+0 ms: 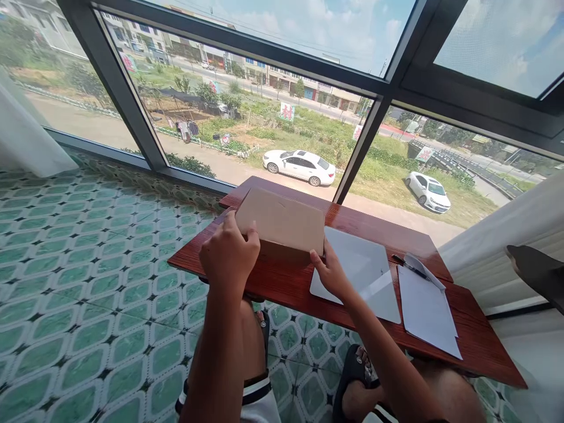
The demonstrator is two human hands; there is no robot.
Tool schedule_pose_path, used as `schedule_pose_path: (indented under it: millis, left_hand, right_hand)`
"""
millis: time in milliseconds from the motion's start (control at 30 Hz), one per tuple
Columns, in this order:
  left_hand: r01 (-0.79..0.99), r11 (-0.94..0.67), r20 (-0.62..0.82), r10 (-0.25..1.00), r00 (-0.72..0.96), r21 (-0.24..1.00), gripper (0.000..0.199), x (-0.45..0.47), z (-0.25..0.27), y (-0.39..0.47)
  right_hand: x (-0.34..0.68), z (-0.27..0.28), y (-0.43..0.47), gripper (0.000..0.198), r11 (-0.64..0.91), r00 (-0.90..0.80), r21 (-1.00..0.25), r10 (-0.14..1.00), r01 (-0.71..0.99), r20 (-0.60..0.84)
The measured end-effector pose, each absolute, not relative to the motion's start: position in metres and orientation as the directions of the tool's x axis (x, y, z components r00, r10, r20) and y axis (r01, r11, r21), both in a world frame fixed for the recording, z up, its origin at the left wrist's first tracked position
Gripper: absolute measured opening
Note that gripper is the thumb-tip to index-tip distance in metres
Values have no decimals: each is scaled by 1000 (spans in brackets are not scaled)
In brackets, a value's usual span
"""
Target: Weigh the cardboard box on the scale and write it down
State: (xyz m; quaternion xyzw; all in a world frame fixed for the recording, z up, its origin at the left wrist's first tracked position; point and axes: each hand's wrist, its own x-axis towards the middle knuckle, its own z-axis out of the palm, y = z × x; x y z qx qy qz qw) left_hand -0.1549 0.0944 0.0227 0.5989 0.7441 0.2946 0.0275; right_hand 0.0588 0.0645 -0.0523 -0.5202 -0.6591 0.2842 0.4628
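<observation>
While the left hand [229, 249] and right hand [330, 270] clamp opposite ends of a rectangular brown cardboard box [282, 220] over the glossy red-brown wooden surface [282, 286], even pressure best keeps it level and clear of the closed silver laptop [361, 270].

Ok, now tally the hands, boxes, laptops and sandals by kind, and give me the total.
Hands: 2, left hand and right hand
Box: 1
Laptop: 1
Sandals: 2
Total: 6
</observation>
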Motion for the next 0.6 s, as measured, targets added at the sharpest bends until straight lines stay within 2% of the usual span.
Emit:
schedule_pose_path:
  millis: [167, 433, 600]
  left_hand:
    - [900, 107, 360, 891, -276, 424, 55, -147, 27, 87]
    - [913, 67, 412, 878, -246, 402, 56, -129, 34, 75]
    - [923, 10, 454, 869, -199, 384, 57, -117, 32, 71]
  right_hand:
    - [69, -50, 55, 76, 246, -33, -915, 968, 321, 249]
    - [88, -50, 39, 77, 275, -28, -924, 960, 267, 278]
    - [103, -54, 30, 71, 281, 9, -921, 956, 268, 295]
